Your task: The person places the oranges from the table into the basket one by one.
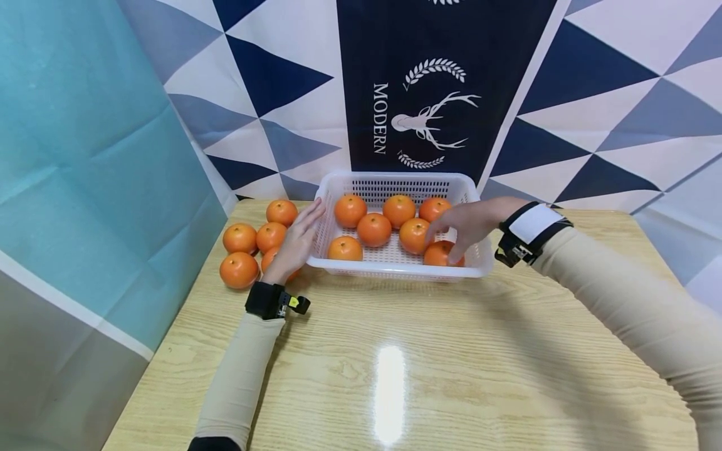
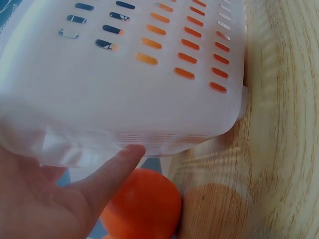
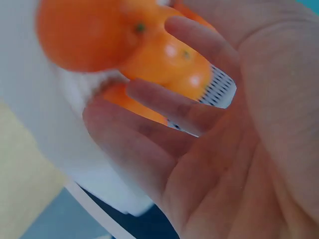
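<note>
On the wooden table, the white basket is steadied by the left hand, laid flat and open against its side with nothing grasped. An orange in the basket's near right corner is touched by loosely spread fingers of the right hand; no firm hold is seen. With such slack contact, the fruit could roll away.
</note>
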Demonstrator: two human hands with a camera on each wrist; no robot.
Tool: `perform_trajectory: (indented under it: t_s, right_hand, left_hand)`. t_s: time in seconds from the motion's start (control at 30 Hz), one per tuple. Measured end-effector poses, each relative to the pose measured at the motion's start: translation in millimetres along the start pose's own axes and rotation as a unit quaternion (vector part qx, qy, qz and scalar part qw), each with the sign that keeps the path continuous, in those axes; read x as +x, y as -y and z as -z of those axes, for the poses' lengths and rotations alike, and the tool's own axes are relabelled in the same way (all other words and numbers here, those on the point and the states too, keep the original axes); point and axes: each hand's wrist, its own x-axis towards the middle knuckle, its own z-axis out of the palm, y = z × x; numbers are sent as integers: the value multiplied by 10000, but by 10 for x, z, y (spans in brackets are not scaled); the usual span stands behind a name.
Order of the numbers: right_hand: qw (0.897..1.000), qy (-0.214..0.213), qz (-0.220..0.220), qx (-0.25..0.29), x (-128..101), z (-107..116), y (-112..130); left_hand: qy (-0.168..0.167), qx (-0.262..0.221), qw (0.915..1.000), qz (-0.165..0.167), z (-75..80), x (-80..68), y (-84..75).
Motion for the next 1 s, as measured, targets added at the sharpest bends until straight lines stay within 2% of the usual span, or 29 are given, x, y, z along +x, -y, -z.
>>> perform_trajectory:
  t_s: [0.1, 0.13, 0.2, 0.33, 0.4, 0.47, 0.5, 0.63, 0.7, 0.73, 0.87, 0.97, 1.0]
  right_hand:
    - [9999, -120, -93, 71, -79, 100, 1]
    - [9998, -148, -108, 104, -99, 125, 4]
    - [9997, -189, -120, 141, -135, 159, 7]
    - [9994, -169, -127, 261, -184, 176, -1]
    - [9991, -219, -165, 327, -214, 178, -16]
    - [9988, -307, -208, 328, -249, 184, -43]
    - [9987, -350, -216, 313, -270, 188, -59]
    - [9983, -492, -242, 212, -380, 214, -126]
    - [9981, -509, -251, 228, -444, 220, -168]
    - [9980, -512, -280, 240, -479, 220, -192]
    - [9971, -468, -490, 352, -607, 207, -318]
    - [9958, -510, -607, 448, -698, 188, -424]
    - [9955, -561, -584, 488, -724, 181, -457]
  left_hand:
    - [-20, -72, 10000, 43, 6, -32, -77]
    - [11, -86, 10000, 24, 28, -89, -178]
    - [32, -125, 9999, 11, 39, -137, -269]
    - [44, -195, 9998, 60, 44, -186, -339]
    - [-24, -225, 9997, 91, 18, -139, -248]
    - [-28, -202, 9998, 51, 11, -138, -235]
    - [-6, -180, 9998, 3, 25, -171, -288]
    - [-18, -97, 9999, -59, 15, -143, -244]
    - [-26, -79, 9999, -99, 9, -123, -208]
    - [-58, -85, 9999, -94, -11, -74, -127]
    - [-55, -106, 9997, -200, -19, -41, -63]
    - [-59, -10, 9998, -214, -13, -61, -117]
    - [-33, 5, 9999, -167, 0, -93, -213]
